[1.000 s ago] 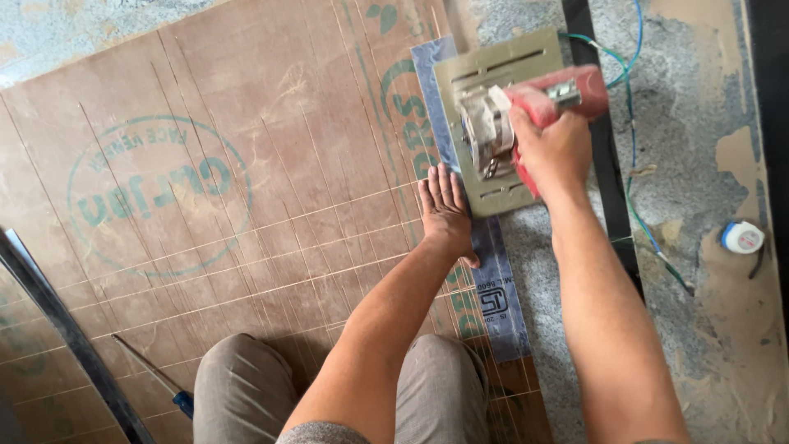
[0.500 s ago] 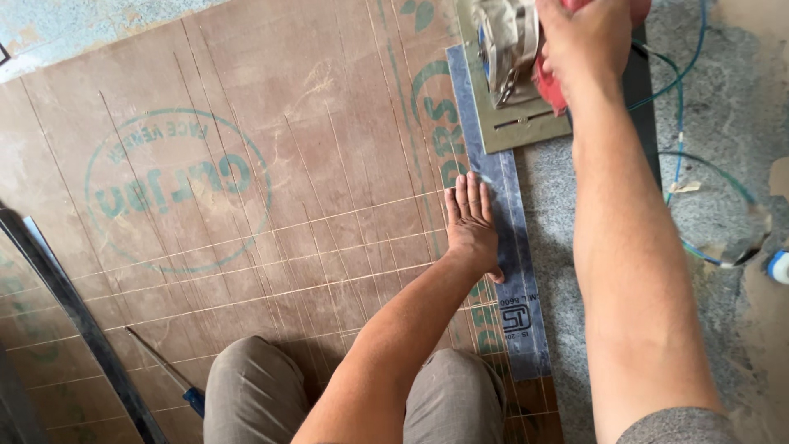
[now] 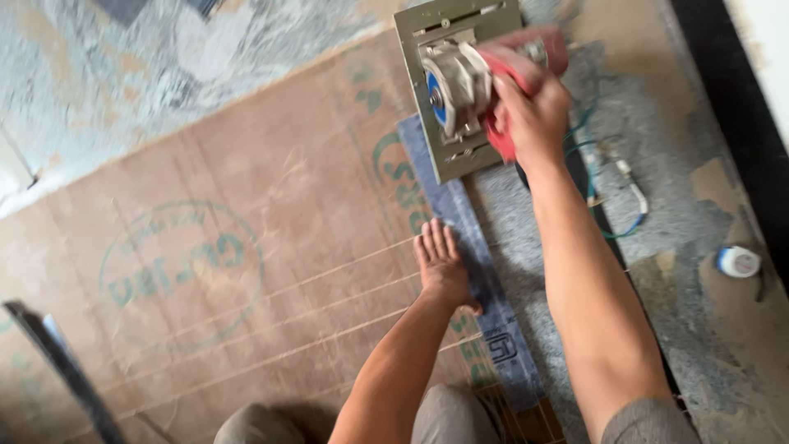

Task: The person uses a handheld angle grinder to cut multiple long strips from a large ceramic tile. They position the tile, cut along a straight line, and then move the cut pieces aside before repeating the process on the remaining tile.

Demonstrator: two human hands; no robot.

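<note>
right hand (image 3: 532,111) gripped red circular saw (image 3: 472,82) | left hand (image 3: 442,265) lay open, flat on brown plywood sheet (image 3: 246,247) | risk: blade kickback toward fingers

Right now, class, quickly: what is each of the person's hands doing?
Left hand: open, fingers spread, pressed flat on the brown plywood sheet beside the blue-grey strip.
Right hand: closed around the red handheld circular saw.

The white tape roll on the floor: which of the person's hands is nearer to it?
Right. The right hand grips the saw up-left of the tape roll; the left hand lies farther left.
</note>
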